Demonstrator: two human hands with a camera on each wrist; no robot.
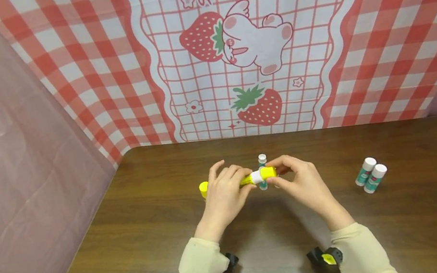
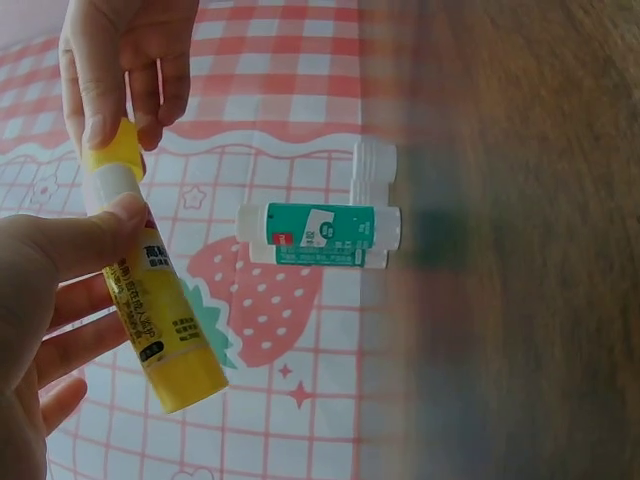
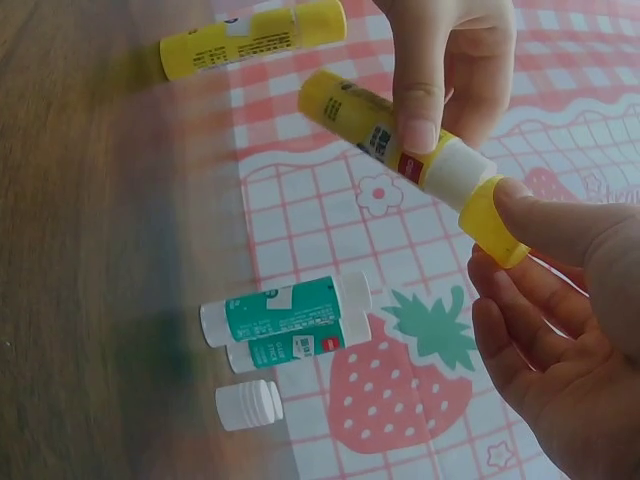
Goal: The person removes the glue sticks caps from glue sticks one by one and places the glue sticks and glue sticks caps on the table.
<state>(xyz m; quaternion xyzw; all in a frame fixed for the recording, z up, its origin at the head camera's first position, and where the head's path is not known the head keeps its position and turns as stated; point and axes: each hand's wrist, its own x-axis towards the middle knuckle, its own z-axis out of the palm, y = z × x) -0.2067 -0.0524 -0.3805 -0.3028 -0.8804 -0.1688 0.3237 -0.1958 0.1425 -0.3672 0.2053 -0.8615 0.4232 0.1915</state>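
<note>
A yellow glue stick (image 1: 246, 180) is held above the table between both hands. The left hand (image 1: 226, 193) grips its labelled body (image 2: 160, 290), thumb on the near side. With thumb and fingers, the right hand (image 1: 303, 185) pinches the yellow cap (image 1: 268, 172) at the other end. A white collar (image 3: 460, 173) shows between body and cap, and the cap touches the collar's end. How far the cap sits over the collar is not clear. Behind the hands stands a green-and-white glue stick (image 1: 262, 160), partly hidden by the yellow one.
Two green glue sticks with white caps (image 1: 366, 171) (image 1: 375, 178) stand together at the right on the brown table (image 1: 434, 215). Another yellow glue stick (image 1: 204, 189) is partly hidden behind the left hand. A small white ribbed piece (image 3: 248, 404) shows beside green sticks in the right wrist view.
</note>
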